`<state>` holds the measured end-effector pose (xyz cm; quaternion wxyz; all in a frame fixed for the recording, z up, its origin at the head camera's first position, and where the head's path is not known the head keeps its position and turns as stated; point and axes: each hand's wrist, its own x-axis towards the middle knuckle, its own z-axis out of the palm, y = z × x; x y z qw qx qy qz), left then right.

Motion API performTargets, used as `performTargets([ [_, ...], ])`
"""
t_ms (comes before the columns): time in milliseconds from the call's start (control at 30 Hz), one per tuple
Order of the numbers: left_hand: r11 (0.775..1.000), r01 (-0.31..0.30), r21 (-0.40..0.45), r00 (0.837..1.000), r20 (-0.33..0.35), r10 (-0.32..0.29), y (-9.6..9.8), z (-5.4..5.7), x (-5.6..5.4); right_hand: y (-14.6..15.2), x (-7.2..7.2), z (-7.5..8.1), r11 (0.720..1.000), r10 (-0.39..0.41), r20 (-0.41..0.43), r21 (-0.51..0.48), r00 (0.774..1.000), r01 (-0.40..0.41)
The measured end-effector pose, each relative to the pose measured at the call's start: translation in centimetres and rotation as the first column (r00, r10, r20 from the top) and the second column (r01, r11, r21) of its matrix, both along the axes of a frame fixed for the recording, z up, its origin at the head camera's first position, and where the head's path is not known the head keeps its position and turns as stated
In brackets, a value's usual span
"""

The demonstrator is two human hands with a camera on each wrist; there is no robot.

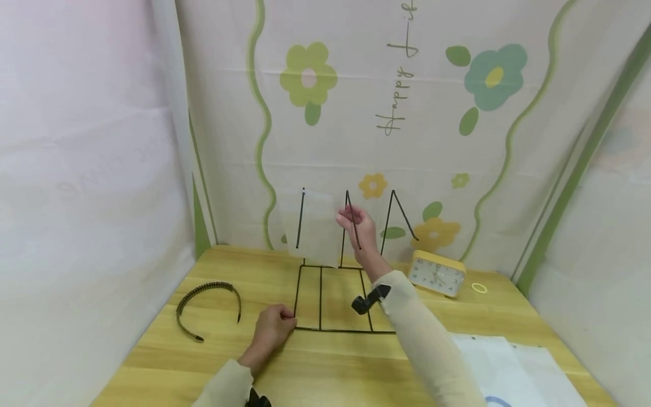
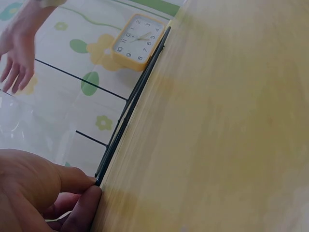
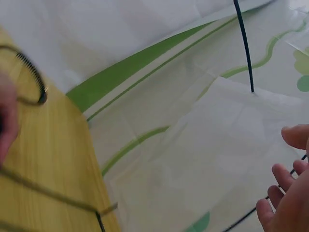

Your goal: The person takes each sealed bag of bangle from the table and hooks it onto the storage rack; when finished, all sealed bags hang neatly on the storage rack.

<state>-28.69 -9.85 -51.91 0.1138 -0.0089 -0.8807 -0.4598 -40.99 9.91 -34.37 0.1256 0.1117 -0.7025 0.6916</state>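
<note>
A black wire rack (image 1: pixel 335 330) stands on the wooden table, its base flat and several upright prongs rising at the back. At its front left corner my left hand (image 1: pixel 273 328) pinches the frame between thumb and fingers; the left wrist view shows this grip on the black wire (image 2: pixel 128 113). From the leftmost prong hangs a clear plastic bag (image 1: pixel 319 229), pierced near its top in the right wrist view. My right hand (image 1: pixel 361 232) is beside the middle prong, just right of the bag, fingers loosely bent. Nothing shows between the fingers of that hand (image 3: pixel 292 198).
A dark coiled headband (image 1: pixel 208 285) lies left of the rack. Behind my right forearm stands a yellow clock (image 1: pixel 436 274), with a pale yellow ring (image 1: pixel 479 288) beside it. White bags or sheets (image 1: pixel 500 362) lie at the front right. Printed cloth (image 1: pixel 346 141) hangs behind.
</note>
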Motion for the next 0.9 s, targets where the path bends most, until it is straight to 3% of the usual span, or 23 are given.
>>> performTargets([
  [200,1.0,-0.012,-0.016,1.0,0.011,0.012,0.2,0.1,0.1,5.2,2.3,-2.3,0.972,0.019,-0.119,0.237,0.993,0.009],
  [333,1.0,-0.011,-0.018,1.0,0.002,0.011,0.3,0.2,-0.1,9.6,4.5,-3.8,0.924,0.014,-0.169,0.379,0.986,0.051],
  [467,1.0,-0.008,-0.018,1.0,0.008,0.008,0.2,0.3,-0.2,14.8,6.6,-6.2,0.839,-0.075,-0.168,0.521,0.983,0.154],
  [633,0.999,-0.021,-0.033,0.999,0.025,0.022,-0.4,0.3,0.0,20.6,8.9,-9.4,0.749,-0.169,-0.135,0.626,0.976,0.217],
  [733,0.999,-0.025,-0.041,0.999,0.035,0.026,-0.7,0.4,0.0,23.4,9.9,-10.4,0.692,-0.226,-0.127,0.677,0.966,0.251],
  [900,0.999,-0.019,-0.034,0.998,0.056,0.021,-0.5,0.7,-0.2,28.0,11.8,-11.3,0.568,-0.317,-0.098,0.777,0.943,0.272],
])
